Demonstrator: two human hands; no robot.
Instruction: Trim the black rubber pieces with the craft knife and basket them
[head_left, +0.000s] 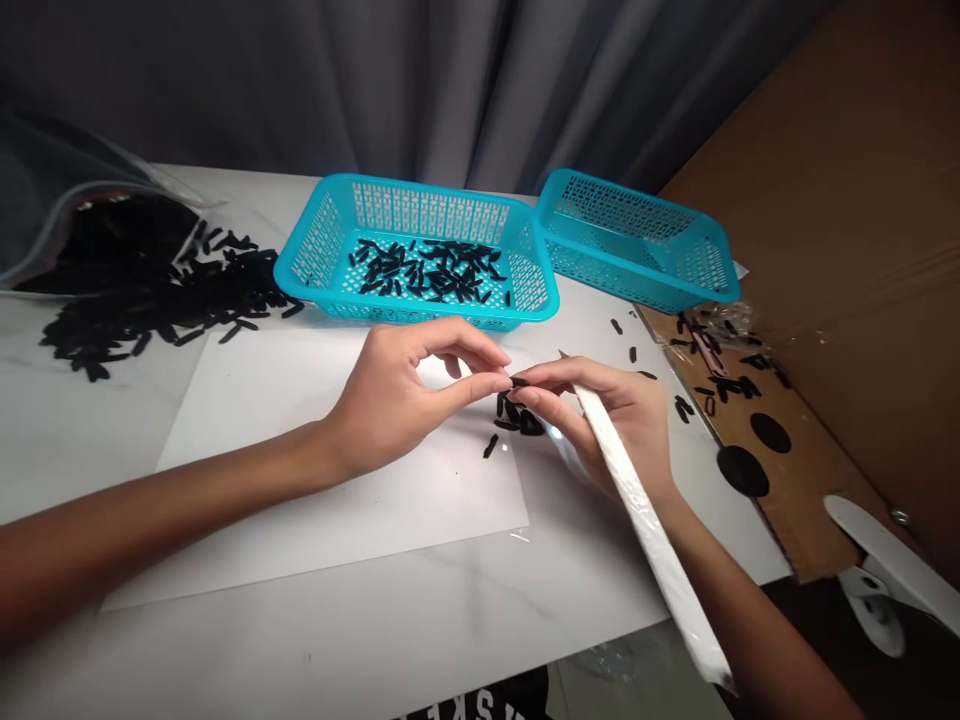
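Open room is stretching over the white sheet (360, 510) below the left hand (405, 400), toward the near edge of the table (525, 600); a turquoise basket (427, 308) is standing just beyond. The right hand (634, 425) is pinching a small black strip (519, 381) between thumb and forefinger; the left fingertips are nearly meeting at its end, whether clamping I cannot tell. A white-wrapped pointed tool (637, 500) is partly hiding the right hand. A clear bag (52, 170) is running out of frame. A grey curtain (375, 90) is hanging behind.
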